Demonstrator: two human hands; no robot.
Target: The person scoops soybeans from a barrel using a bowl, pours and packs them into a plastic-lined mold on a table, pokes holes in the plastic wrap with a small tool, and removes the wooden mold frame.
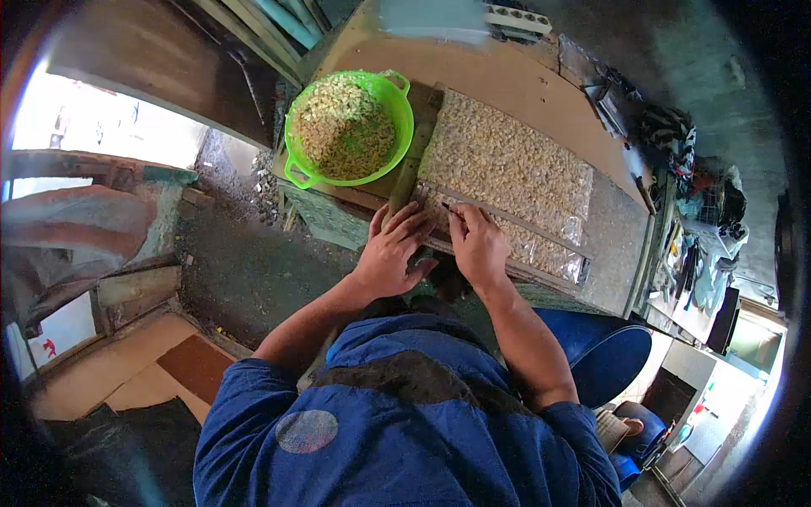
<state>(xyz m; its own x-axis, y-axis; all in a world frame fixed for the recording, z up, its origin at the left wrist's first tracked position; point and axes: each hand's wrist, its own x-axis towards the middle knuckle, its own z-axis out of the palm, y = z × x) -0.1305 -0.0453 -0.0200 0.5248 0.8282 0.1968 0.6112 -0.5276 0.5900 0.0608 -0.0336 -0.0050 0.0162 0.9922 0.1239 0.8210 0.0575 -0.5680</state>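
Note:
A wide slab of pale beans [507,156] under clear plastic lies on the table, with a narrow wooden strip [541,231] laid lengthwise across its near part. My left hand [394,253] rests at the slab's left end, fingers stretched over the wooden edge and thumb held apart. Close to the near left corner, my right hand [480,247] is closed in a pinch. A small, thin dark tool [448,206] pokes out of its fingertips; its kind is too small to tell. Left of the slab stands a bright green colander [404,127] partly filled with loose beans.
The wooden table [473,63] extends beyond the slab, with a bare board [621,237] at its right. A blue drum [604,355] stands below the near right side. Bags and assorted items [710,220] crowd the far right. Dark floor [245,270] shows at left.

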